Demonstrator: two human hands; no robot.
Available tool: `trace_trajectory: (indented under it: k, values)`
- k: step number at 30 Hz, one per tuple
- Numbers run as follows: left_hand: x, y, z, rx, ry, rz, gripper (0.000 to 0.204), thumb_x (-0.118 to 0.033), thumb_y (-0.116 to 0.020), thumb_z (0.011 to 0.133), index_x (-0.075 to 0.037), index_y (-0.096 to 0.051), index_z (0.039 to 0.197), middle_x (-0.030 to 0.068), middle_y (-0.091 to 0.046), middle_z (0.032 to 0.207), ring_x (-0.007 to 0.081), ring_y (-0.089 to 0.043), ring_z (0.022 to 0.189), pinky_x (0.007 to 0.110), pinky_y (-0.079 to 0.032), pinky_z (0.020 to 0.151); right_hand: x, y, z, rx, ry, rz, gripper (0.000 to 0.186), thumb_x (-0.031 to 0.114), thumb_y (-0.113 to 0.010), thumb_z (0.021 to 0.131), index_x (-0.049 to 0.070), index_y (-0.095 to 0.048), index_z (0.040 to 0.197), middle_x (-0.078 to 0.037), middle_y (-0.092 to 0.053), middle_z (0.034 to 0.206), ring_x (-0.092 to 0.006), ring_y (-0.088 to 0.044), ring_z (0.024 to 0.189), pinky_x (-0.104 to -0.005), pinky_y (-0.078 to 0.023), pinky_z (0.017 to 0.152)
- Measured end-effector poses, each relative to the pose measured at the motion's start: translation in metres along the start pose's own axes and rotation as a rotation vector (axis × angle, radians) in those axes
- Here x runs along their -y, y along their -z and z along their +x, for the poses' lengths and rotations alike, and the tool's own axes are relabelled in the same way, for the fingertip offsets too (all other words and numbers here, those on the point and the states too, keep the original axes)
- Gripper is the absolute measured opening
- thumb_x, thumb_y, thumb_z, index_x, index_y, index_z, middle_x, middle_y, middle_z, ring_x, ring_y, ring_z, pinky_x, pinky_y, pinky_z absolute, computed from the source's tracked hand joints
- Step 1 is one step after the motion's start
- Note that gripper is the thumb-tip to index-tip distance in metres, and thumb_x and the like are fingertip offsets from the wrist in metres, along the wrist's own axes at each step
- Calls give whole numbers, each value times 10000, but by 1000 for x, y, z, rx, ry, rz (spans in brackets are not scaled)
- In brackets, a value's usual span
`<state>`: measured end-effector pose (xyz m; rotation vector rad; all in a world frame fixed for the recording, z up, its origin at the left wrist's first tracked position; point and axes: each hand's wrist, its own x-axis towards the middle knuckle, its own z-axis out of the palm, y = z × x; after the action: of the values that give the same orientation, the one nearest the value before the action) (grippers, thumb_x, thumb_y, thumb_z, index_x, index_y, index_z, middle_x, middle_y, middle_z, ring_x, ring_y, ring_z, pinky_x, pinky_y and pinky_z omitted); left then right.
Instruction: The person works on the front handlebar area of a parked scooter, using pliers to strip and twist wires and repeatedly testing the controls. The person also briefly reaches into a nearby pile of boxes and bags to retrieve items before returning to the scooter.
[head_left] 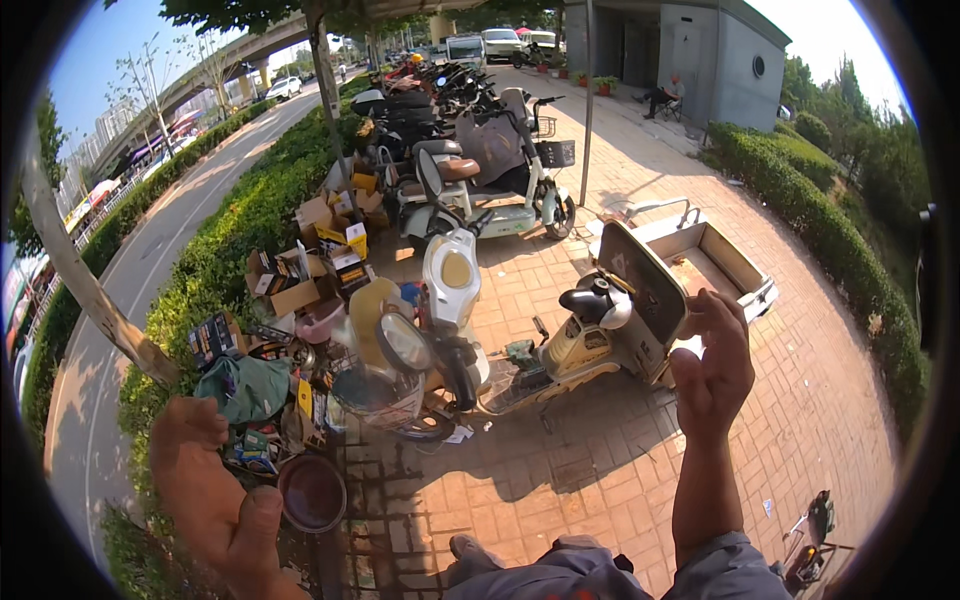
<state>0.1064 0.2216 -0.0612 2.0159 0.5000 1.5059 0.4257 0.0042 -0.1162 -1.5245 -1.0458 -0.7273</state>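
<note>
My left hand hangs at the lower left, thumb and curled fingers apart, with nothing visible in it. Near it are a green cloth bag and a round reddish basin. On the right, my right hand is raised with loosely bent fingers and the thumb apart; I see nothing held. Behind that hand stands a cream electric scooter with a dark upright panel at its rear. A white and beige scooter, its front basket toward me, stands left of centre.
Cardboard boxes and loose parts crowd the hedge. More parked scooters line up behind. A metal cargo bed stands at right, and a post rises behind. A person sits by a grey booth.
</note>
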Motion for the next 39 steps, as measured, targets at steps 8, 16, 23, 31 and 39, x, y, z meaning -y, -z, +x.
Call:
trace_trajectory:
  k: [8,16,23,31,39]
  values:
    - [311,-123,-197,551,1230,-261,417,-225,-692,853,2,-564,1178,68,-597,1029,153,-556,899,337,-448,792,-218,0,-200,322,-951,-420,352,193,-726,786,-17,-652,1058,-164,-635,975,-236,-643,786,-328,-518,702]
    - [334,-288,-189,764,977,-169,694,-279,-773,765,29,-458,1302,173,-510,1257,256,-472,1187,370,-350,1026,-412,-68,-153,192,-1027,-422,360,222,-711,789,-13,-651,1055,-198,-645,1002,-312,-641,926,-375,-504,819]
    - [334,-326,-211,670,1201,-286,266,-201,-592,933,20,-634,1075,78,-661,962,128,-594,876,284,-469,799,-559,-121,-84,412,-878,-760,379,261,-654,821,32,-600,1118,-177,-594,1065,-367,-551,1046,-444,-462,883]
    - [278,-211,-287,597,1528,241,266,-271,-595,897,-29,-676,971,112,-668,811,218,-652,792,366,-495,704,-623,-124,-66,858,-1208,-759,300,283,-610,878,81,-629,1098,-165,-638,1134,-328,-599,1078,-518,-434,868]
    - [214,-123,-253,472,1645,352,263,-227,-596,879,-47,-647,1063,177,-650,909,282,-644,843,406,-490,726,-651,-118,-88,565,-919,-853,250,222,-498,947,-18,-557,986,-243,-627,994,-434,-592,960,-506,-458,773]
